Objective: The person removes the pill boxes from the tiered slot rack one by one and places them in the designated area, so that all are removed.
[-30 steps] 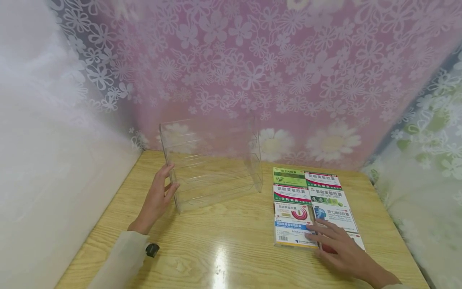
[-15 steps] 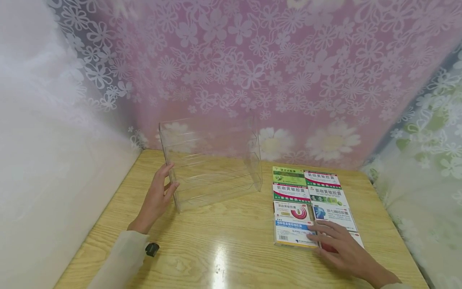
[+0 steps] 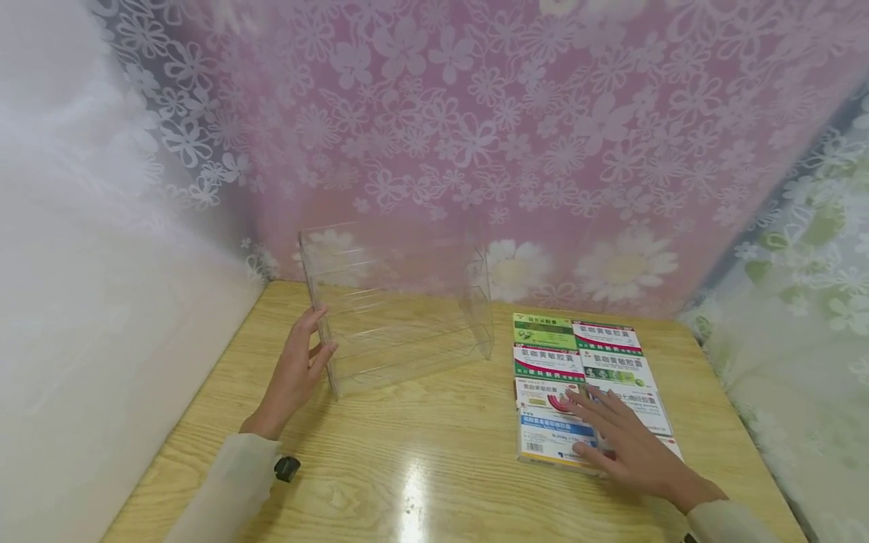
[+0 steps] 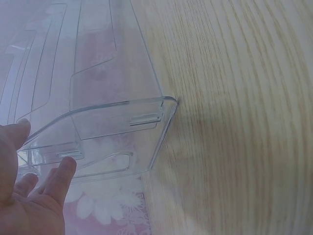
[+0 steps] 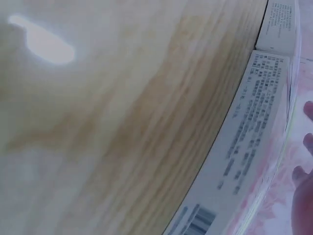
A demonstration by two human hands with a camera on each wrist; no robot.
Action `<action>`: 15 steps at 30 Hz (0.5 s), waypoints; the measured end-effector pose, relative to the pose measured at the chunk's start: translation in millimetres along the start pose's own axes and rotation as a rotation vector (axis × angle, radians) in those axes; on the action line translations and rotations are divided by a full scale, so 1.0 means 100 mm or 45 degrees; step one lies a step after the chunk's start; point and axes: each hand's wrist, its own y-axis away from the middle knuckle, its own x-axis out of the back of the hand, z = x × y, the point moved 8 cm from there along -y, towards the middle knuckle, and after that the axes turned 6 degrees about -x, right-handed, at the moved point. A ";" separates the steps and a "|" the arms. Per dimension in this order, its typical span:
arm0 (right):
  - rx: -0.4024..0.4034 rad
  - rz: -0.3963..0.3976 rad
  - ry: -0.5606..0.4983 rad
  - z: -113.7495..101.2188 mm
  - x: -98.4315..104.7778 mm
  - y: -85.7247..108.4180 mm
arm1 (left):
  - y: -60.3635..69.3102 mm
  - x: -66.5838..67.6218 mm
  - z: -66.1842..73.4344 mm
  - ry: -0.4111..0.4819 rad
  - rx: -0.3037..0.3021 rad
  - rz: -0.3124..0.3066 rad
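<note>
A clear plastic rack with several sloping shelves [image 3: 314, 279] stands on the wooden table, left of centre. My left hand [image 3: 295, 369] grips its left side panel, thumb on one face and fingers on the other; the left wrist view shows the panel's rounded edge [image 4: 117, 104]. At the right lie several flat medicine boxes in two columns. Over the lower ones my right hand [image 3: 631, 449] is spread, partly covering a box with red arcs [image 3: 539, 394], a blue-and-white box [image 3: 553, 434] and a white box [image 3: 648, 407]. Whether its fingertips touch them I cannot tell.
A green box [image 3: 543, 329] and a red-and-white box [image 3: 606, 337] form the far row. Flowered pink cloth [image 3: 434, 113] hangs behind the table [image 3: 407, 445], with pale sheets at both sides. A box side with a barcode [image 5: 254, 117] shows in the right wrist view.
My right hand has shifted a little away from me over the boxes, its fingers now farther up the stack and more spread. The left hand and the rack stay where they were.
</note>
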 end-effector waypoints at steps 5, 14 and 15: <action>-0.087 -0.094 -0.053 0.06 -0.09 0.00 | 0.02 -0.03 0.03 0.015 0.013 -0.017; -0.077 -0.036 -0.058 0.09 -0.04 0.01 | -0.01 0.01 0.02 -0.023 -0.015 -0.001; -0.071 -0.029 -0.050 0.09 -0.03 0.01 | -0.01 0.01 0.02 -0.024 -0.014 -0.002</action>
